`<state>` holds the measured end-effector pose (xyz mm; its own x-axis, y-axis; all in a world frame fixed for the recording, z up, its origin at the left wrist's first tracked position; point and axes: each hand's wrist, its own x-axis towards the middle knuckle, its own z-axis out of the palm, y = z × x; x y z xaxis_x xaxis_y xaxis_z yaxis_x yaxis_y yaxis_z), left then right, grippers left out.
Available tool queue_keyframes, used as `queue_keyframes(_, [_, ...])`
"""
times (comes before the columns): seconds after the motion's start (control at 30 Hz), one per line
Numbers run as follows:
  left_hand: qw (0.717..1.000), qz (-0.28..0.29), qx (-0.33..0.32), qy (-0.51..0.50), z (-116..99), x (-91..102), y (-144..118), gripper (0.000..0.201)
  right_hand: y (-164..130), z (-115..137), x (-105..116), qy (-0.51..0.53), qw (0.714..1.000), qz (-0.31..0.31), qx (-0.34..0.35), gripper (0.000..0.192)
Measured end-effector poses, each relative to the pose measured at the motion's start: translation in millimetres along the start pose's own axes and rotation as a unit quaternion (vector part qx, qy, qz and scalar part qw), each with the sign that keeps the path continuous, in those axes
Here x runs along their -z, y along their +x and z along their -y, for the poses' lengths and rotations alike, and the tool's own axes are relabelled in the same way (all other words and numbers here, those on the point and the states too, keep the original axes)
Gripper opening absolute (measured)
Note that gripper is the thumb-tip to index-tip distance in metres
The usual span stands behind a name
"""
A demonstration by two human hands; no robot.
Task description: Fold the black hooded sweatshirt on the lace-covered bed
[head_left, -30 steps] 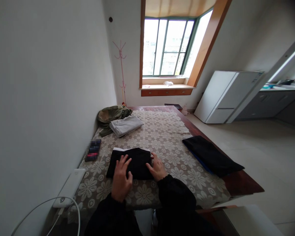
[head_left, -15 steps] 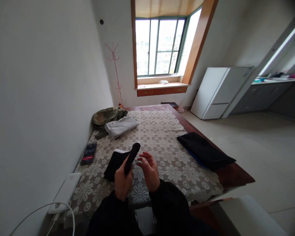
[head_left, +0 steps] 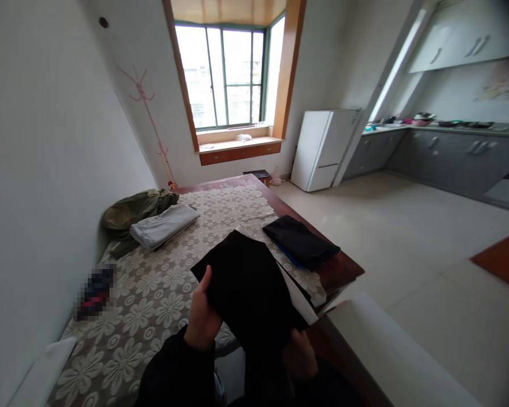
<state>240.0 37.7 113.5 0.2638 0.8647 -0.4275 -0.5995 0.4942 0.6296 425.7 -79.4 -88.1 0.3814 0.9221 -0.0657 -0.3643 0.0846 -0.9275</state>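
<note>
A folded black garment (head_left: 252, 282) with a white strip along its right edge is held up over the front of the flowered bed cover (head_left: 152, 299). My left hand (head_left: 203, 316) grips its left side, thumb on top and fingers underneath. At its lower right edge, my right hand (head_left: 300, 353) is closed on the cloth, dark and partly hidden in shadow. Just beyond, near the right edge of the bed, lies another folded dark garment (head_left: 301, 240) with a blue edge.
Folded grey clothing (head_left: 165, 226) rests beside a crumpled olive garment (head_left: 138, 209) against the left wall. A blurred dark item (head_left: 95, 291) sits closer, with a white object (head_left: 44, 370) at lower left. A pale flat surface (head_left: 390, 350) stands at right. Farther off is a fridge (head_left: 318, 150).
The black garment is lifted from the bed and spread wider. My right hand, free and open before, has moved down right onto its edge. The view has turned right.
</note>
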Motion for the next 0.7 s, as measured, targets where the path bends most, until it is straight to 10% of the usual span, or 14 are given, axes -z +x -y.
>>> queue_keyframes(0.23, [0.998, 0.008, 0.019, 0.052, 86.7, -6.6, 62.1, 0.032, 15.1, 65.4, 25.2, 0.106, 0.973, -0.18, -0.095, 0.082])
queue_keyframes(0.37, [0.997, 0.079, 0.006, 0.015, 73.8, -51.1, 80.7, 0.037, 43.5, 118.2, 36.7, 0.129, 0.974, -0.181, -0.046, 0.09])
queue_keyframes(0.57, [0.984, 0.177, -0.007, -0.004, 34.5, -158.8, 154.0, 0.035, 159.5, 191.2, 38.6, 0.143, 0.978, -0.134, 0.069, 0.073])
queue_keyframes(0.7, [0.998, 0.047, 0.005, 0.029, 54.8, -137.7, 175.2, 0.035, 213.7, 163.3, 50.0, 0.091, 0.976, -0.194, 0.025, 0.063])
